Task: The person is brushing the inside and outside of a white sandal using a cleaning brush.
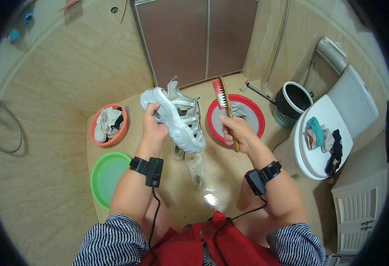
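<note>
My left hand (154, 124) grips a white chunky-soled sandal (181, 124) by its sole, tilted on its side above the floor. In my right hand (239, 133) is the wooden handle of a scrub brush (227, 96) with red and white bristles, held upright and apart from the sandal. Behind the brush stands a red basin (261, 114) of cloudy water with a greyish item in it, partly hidden by my hand. A pair of pale lace-up shoes (197, 171) rests on the floor beneath the sandal.
At left are an orange basin (125, 128) of clothes and a green basin (96, 176) holding liquid. To the right stand a lined bin (282, 116), a floor squeegee (259, 93) and a toilet (300, 146) with small cloths (315, 133) on its lid. A louvered cabinet (357, 209) is at lower right.
</note>
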Demonstrator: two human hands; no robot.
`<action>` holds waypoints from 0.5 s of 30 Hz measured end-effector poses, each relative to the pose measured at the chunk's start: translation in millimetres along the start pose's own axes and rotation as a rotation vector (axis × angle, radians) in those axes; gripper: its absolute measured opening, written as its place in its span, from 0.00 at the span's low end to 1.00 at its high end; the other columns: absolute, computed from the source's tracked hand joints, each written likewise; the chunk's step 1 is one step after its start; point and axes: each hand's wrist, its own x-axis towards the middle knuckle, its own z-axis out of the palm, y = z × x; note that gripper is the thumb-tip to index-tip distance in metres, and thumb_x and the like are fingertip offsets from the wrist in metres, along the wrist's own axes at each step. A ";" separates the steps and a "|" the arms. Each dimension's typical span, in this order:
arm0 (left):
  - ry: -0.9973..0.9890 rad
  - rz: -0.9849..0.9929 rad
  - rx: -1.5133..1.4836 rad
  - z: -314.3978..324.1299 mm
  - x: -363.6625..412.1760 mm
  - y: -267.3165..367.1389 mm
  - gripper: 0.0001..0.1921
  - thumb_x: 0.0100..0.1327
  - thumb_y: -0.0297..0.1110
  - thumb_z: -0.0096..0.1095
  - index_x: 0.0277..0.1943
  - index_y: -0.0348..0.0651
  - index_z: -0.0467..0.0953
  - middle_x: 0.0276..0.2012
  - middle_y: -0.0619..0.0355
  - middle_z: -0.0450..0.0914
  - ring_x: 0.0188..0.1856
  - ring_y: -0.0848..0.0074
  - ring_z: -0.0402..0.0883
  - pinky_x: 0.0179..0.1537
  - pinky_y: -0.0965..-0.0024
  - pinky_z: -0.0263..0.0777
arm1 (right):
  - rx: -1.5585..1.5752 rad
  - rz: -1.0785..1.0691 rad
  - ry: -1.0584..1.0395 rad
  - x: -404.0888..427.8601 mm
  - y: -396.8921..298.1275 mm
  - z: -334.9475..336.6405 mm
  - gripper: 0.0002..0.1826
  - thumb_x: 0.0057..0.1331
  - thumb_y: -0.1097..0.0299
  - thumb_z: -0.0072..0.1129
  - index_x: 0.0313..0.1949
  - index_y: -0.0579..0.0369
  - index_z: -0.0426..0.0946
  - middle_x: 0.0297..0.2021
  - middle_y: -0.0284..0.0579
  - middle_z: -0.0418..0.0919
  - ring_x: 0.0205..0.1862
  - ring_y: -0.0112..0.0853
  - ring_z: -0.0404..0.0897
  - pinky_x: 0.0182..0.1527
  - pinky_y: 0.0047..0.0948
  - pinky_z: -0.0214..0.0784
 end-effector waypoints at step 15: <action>-0.250 0.197 -0.053 23.3 -5.4 -18.1 0.21 0.60 0.24 0.56 0.57 0.40 0.69 0.49 0.58 0.77 0.55 0.69 0.74 0.63 0.57 0.65 | 0.615 0.190 0.134 38.9 45.7 36.3 0.18 0.70 0.47 0.51 0.38 0.48 0.67 0.29 0.51 0.78 0.21 0.31 0.74 0.15 0.25 0.56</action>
